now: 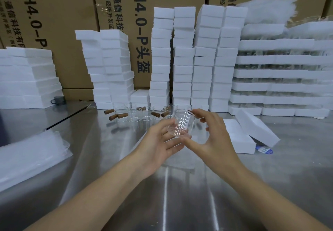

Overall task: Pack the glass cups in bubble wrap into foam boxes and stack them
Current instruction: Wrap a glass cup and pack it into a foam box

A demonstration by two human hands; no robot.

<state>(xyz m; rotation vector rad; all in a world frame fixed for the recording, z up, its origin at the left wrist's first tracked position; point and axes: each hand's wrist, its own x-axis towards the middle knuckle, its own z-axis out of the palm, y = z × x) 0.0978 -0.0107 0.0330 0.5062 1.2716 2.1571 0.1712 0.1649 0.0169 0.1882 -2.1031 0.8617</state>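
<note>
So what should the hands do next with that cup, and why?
Probably carry the cup left to the clear wrap pile. The cup is bare glass, held above the table between the left hand and right hand, so it likely needs wrapping before it goes in a foam box.

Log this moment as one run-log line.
left hand: flat under glass cup | right hand: grips it | state: unwrapped | foam box: on table
</note>
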